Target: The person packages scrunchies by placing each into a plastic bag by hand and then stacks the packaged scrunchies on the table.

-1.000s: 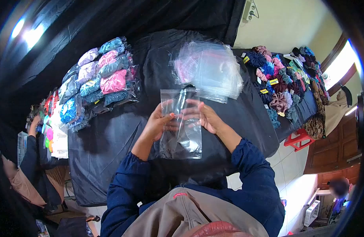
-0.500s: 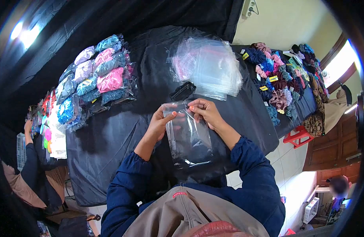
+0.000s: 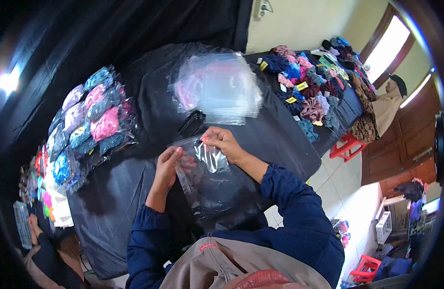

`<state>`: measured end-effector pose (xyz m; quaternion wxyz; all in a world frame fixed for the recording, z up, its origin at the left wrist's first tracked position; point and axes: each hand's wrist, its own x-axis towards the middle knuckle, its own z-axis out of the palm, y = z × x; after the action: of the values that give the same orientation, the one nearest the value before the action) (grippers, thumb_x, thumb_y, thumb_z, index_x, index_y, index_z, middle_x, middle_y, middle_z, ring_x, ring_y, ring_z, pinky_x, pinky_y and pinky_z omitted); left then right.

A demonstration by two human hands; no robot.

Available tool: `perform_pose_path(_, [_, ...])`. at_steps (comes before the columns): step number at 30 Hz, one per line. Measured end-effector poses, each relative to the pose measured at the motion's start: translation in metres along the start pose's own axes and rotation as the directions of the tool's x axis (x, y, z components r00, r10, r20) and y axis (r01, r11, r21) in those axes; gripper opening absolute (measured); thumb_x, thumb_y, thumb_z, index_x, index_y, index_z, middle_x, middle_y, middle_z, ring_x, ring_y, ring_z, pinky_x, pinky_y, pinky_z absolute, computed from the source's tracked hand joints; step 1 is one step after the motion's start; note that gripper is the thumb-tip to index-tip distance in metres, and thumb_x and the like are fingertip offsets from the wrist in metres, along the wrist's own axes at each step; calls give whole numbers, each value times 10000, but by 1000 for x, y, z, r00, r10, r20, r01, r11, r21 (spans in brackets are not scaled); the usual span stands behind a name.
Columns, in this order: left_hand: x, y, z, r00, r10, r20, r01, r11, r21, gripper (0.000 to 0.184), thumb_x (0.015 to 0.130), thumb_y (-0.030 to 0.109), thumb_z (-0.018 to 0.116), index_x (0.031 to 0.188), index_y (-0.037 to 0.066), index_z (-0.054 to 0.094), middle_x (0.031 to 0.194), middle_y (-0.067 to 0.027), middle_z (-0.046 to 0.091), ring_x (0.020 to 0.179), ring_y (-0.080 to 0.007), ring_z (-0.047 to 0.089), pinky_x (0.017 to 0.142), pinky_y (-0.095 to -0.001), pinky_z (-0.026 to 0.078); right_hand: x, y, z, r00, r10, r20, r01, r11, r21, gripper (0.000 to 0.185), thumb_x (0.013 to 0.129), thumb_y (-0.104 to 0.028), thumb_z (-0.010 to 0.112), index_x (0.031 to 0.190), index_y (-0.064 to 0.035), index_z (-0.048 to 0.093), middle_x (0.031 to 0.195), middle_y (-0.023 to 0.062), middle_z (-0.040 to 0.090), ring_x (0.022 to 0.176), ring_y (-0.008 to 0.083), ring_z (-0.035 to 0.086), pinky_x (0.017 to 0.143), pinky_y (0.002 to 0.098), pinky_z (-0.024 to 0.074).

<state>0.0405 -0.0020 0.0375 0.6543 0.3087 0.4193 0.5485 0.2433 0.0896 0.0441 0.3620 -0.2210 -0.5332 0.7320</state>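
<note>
Plastic bag (image 3: 205, 185) looks more creased through my head camera than half a second ago, when it lay smoother between the hands; my view has also swung, so everything on the worktop (image 3: 284, 139) sits farther left. My right hand (image 3: 227, 145) pinches the upper edge between thumb and fingers. My left hand (image 3: 167, 167) is at the left side, its fingers spread and showing through the plastic; I cannot tell whether they are behind it or inside. I judge from this that the handling centres on the upper edge, though I can't make out whether the mouth is parted. The bag is clear and thin, tilted, with bright glare below my right hand, and I see nothing inside. It hangs over the near worktop, below a black object (image 3: 191, 124) and a stack of clear bags (image 3: 226, 91).
</note>
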Motion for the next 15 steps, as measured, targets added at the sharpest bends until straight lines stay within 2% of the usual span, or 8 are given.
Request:
perform_pose_path(1, [-1,1,4,998,63,-26,-65,996,-67,207,939,223,505,903,26,555,893,-158,664,784,-246,665,565,-307,532,0,-2,-4,998,52,46,-53,998,21,129,858,-151,625,896,-31,596,684,24,594,581,75,563,499,182,411])
perform_pose_path(2, [-1,2,7,987,158,-21,-159,986,-55,199,936,202,504,870,24,563,900,-156,663,780,-233,654,582,-285,519,4,5,-9,999,22,44,-22,1000,-4,138,871,-169,612,884,-34,585,632,14,570,512,69,531,429,180,370])
perform_pose_path(3, [-1,2,9,968,251,-16,-252,967,-45,197,933,180,503,837,21,570,907,-154,661,776,-219,642,599,-263,506,4,4,-8,999,18,33,-17,1000,-6,138,871,-169,612,884,-34,585,632,14,570,512,69,531,429,180,370])
perform_pose_path(5, [-3,2,6,961,277,1,-277,961,4,211,922,177,513,796,19,573,881,-145,660,774,-200,628,628,-254,489,4,0,-7,996,47,71,-38,991,-128,130,895,-193,579,889,-63,577,620,7,568,496,54,516,440,185,382])
perform_pose_path(7, [-4,3,-3,953,303,15,-303,951,54,228,912,173,522,755,16,577,856,-137,658,771,-182,614,656,-246,472,4,2,-9,992,54,110,-40,991,-128,127,898,-191,574,889,-64,572,628,6,573,506,59,532,441,185,384])
perform_pose_path(9, [-4,5,-9,972,207,109,-213,976,50,272,893,207,543,710,11,586,770,-105,634,796,-163,605,658,-249,434,4,3,-10,976,72,206,-47,991,-126,122,904,-187,562,888,-66,564,643,3,583,527,67,565,442,186,388])
perform_pose_path(10, [-5,4,-5,954,272,127,-278,960,30,320,886,252,551,683,8,591,702,-72,594,748,-136,582,641,-257,414,3,2,-11,969,75,236,-41,989,-142,136,906,-200,560,874,-68,557,643,0,585,543,71,582,451,186,387])
perform_pose_path(15, [-5,11,-12,957,281,65,-288,942,172,320,899,250,542,683,18,588,675,-35,561,582,-96,487,560,-227,375,4,-5,-14,947,122,296,-68,980,-186,177,913,-227,544,900,-52,572,669,16,602,579,70,585,484,178,381])
